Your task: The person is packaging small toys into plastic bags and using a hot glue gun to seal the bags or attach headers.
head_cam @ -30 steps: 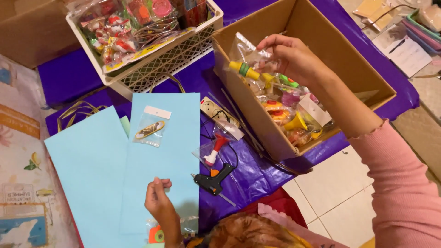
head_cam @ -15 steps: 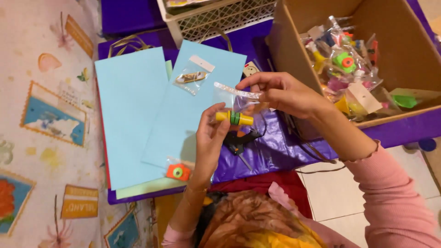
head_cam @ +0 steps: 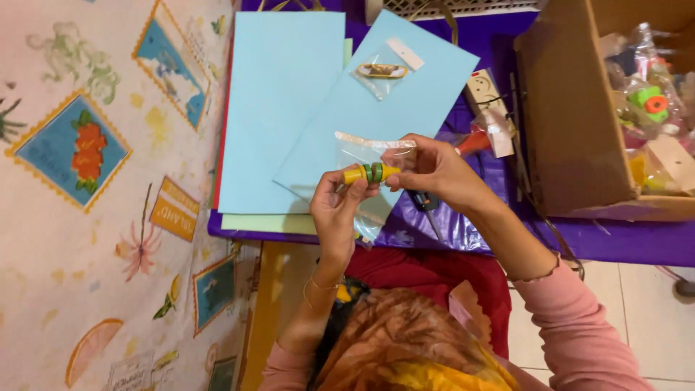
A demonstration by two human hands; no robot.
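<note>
Yellow toy with green rings [head_cam: 371, 173] sits in a clear plastic bag [head_cam: 365, 156], held in the air just above the light blue paper sheets [head_cam: 289, 94] on the purple-covered tabletop [head_cam: 622, 242]. Left hand [head_cam: 334, 210] fingers pinch the toy through the bag; right hand [head_cam: 434, 170] fingers grip the bag's top edge. Best handling, I'd judge: keep the toy pinched firm and pull evenly on the film, clear of the cardboard box [head_cam: 572, 123].

I see a purple-covered table [head_cam: 622, 242] from twelve to three o'clock, a pale tiled floor [head_cam: 637, 311] at four, and a printed floral-and-stamp patterned cloth [head_cam: 87, 181] filling nine o'clock.
</note>
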